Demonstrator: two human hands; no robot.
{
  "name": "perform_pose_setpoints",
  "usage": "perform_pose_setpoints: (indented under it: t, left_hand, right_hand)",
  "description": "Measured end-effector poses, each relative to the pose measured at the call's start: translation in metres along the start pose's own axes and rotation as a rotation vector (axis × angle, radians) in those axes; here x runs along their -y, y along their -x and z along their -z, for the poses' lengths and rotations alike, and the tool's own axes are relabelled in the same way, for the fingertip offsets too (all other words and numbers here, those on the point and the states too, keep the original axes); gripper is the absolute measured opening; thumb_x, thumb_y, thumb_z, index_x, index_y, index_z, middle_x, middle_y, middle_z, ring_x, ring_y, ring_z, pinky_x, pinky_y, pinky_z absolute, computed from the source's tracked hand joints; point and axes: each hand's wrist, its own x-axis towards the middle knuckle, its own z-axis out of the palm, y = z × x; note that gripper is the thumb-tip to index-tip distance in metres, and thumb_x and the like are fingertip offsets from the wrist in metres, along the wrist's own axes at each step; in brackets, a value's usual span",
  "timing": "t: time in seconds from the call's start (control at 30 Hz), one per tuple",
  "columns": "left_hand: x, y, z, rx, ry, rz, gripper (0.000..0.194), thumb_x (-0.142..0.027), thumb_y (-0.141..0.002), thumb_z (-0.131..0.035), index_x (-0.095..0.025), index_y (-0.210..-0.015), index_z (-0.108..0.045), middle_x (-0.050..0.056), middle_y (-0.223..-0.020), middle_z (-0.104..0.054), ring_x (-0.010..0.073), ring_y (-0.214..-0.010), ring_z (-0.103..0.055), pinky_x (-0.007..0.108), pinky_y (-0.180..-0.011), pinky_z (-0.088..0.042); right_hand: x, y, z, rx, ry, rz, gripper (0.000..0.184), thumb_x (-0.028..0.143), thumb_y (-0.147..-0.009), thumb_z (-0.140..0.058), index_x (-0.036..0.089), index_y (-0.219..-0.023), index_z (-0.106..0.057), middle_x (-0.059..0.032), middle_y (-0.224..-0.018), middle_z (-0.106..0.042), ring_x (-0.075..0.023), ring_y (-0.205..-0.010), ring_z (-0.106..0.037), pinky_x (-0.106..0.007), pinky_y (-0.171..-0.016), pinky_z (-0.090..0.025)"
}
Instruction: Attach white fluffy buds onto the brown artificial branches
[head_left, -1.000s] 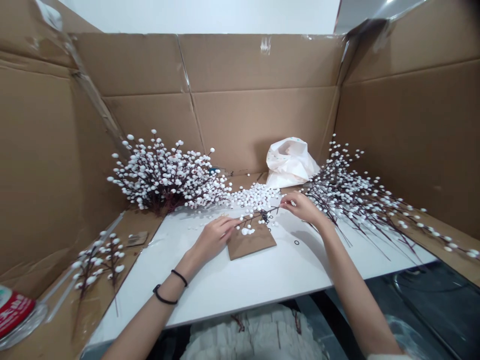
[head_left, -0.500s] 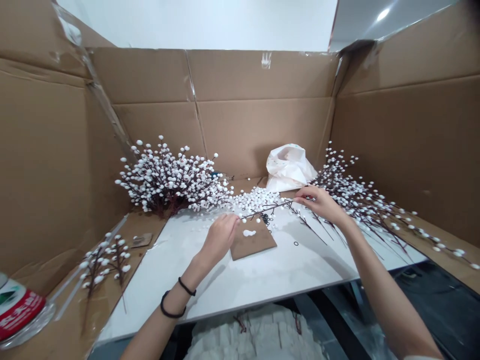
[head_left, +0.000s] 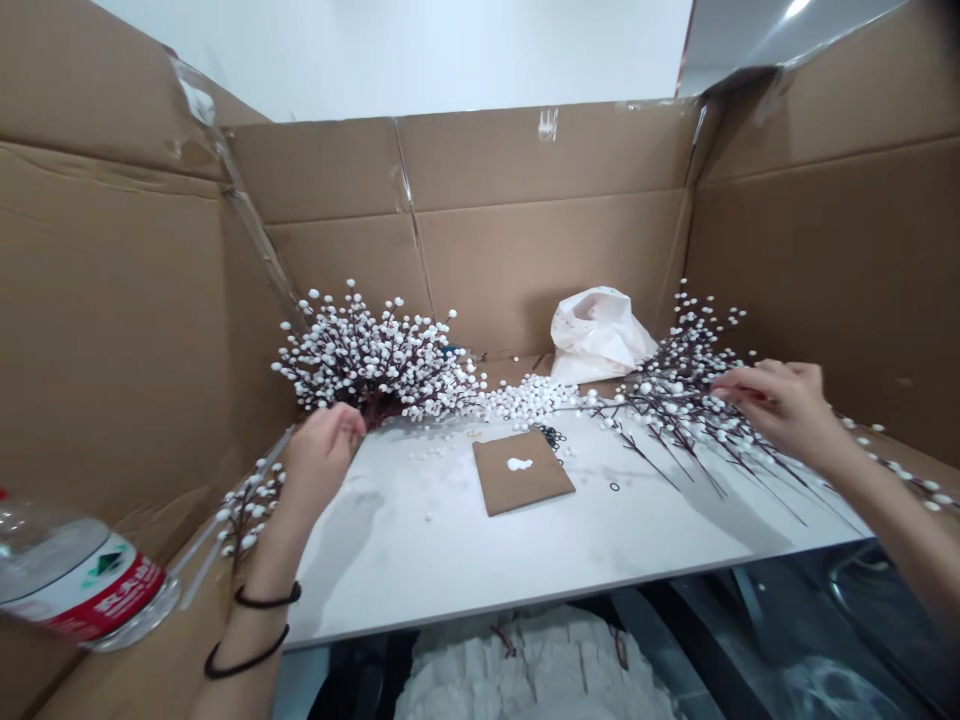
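My left hand (head_left: 324, 455) is over the left edge of the white board (head_left: 420, 570), just in front of a bushy bundle of dark stems with white berries (head_left: 352, 350). Its fingers are curled in, and what they hold, if anything, is hidden. At the right, my right hand (head_left: 780, 408) hovers at a loose pile of white-berry branches (head_left: 690, 400). Thumb and fingers are pinched together there; I cannot make out what is between them. A few short berry sprigs (head_left: 251, 510) lie left of my left forearm, partly covered by it.
Loose white berries (head_left: 529, 398) are heaped at the board's back edge. A cardboard square (head_left: 517, 490) carries a white blob (head_left: 519, 464), with small black rings (head_left: 553, 437) beside it. A white bag (head_left: 600, 335) stands behind. A bottle (head_left: 97, 580) is at left; cardboard walls (head_left: 555, 250) surround everything.
My hands have moved apart, left toward the left bundle and right toward the right pile. The branch stretched between them is no longer there. The view has shifted slightly left.
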Motion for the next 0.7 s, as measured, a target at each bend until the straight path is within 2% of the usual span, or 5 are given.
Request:
perform_pose_setpoints:
  t: [0.1, 0.3, 0.53, 0.6, 0.7]
  left_hand:
    - [0.005, 0.004, -0.039, 0.418, -0.046, -0.053, 0.028, -0.025, -0.086, -0.029, -0.021, -0.078, -0.056, 0.002, -0.082, -0.063, 0.0159, -0.078, -0.057, 0.023, -0.067, -0.037]
    - [-0.002, 0.008, -0.107, 0.57, -0.211, -0.128, 0.035, -0.026, -0.086, -0.034, -0.02, -0.116, -0.051, 0.011, -0.105, -0.063, 0.0239, -0.095, -0.059, 0.029, -0.077, -0.042]
    - [-0.051, 0.021, -0.079, 0.307, -0.038, -0.113, 0.032, -0.026, -0.087, -0.035, -0.017, -0.106, -0.059, 0.012, -0.1, -0.063, 0.0246, -0.097, -0.055, 0.034, -0.084, -0.044]
    - [-0.09, 0.049, -0.065, 0.447, 0.377, -0.17, 0.032, -0.031, -0.088, -0.034, -0.021, -0.097, -0.062, 0.008, -0.093, -0.064, 0.02, -0.086, -0.058, 0.031, -0.08, -0.046]
    - [-0.154, 0.107, -0.051, 0.964, 0.966, -0.535, 0.029, -0.043, -0.085, -0.04, -0.03, -0.097, -0.063, 0.004, -0.095, -0.064, 0.0173, -0.089, -0.059, 0.029, -0.076, -0.049]
  right_hand:
    - [0.012, 0.01, -0.01, 0.116, 0.044, 0.089, 0.02, 0.028, -0.088, -0.046, 0.022, -0.08, -0.064, -0.0036, -0.077, -0.066, -0.0175, -0.069, -0.051, -0.036, -0.073, -0.023]
    - [0.046, 0.0, -0.033, 0.248, 0.041, 0.159, 0.027, 0.026, -0.091, -0.04, 0.022, -0.077, -0.062, -0.0021, -0.075, -0.066, -0.0166, -0.071, -0.048, -0.034, -0.075, -0.022]
    - [0.047, -0.002, -0.052, 0.292, 0.011, 0.15, 0.024, 0.025, -0.09, -0.042, 0.021, -0.078, -0.063, -0.0023, -0.075, -0.066, -0.0167, -0.072, -0.048, -0.034, -0.075, -0.022]
    - [0.048, -0.001, -0.054, 0.301, -0.002, 0.153, 0.024, 0.025, -0.09, -0.042, 0.021, -0.078, -0.062, -0.0021, -0.074, -0.066, -0.0166, -0.071, -0.047, -0.033, -0.075, -0.021]
    - [0.046, -0.006, -0.05, 0.276, -0.01, 0.143, 0.024, 0.026, -0.089, -0.042, 0.021, -0.078, -0.062, -0.0025, -0.075, -0.066, -0.0167, -0.07, -0.047, -0.033, -0.074, -0.021]
